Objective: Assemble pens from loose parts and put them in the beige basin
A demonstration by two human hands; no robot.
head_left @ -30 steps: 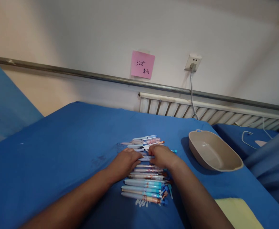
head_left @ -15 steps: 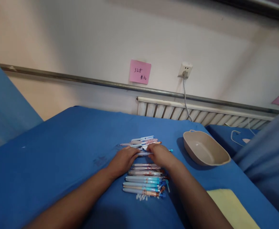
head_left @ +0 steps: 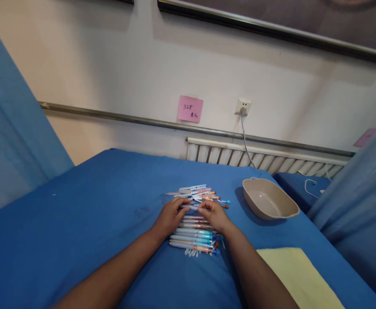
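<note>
Blue sheet (head_left: pixel 110 201), left hand (head_left: pixel 171 213) and right hand (head_left: pixel 216 214) closely pinching one pale pen (head_left: pixel 193 207)

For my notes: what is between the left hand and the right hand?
In the head view, a slim, pale, plastic-looking pen bridges the left hand and right hand.

Holds bare arms (head_left: pixel 126 262) outstretched and slanted inward, with left hand (head_left: pixel 171 214) and right hand (head_left: pixel 216 215) just apart, backs upward, fingers (head_left: pixel 184 201) bent toward each other, apparently pinching, though hard to make out.
</note>
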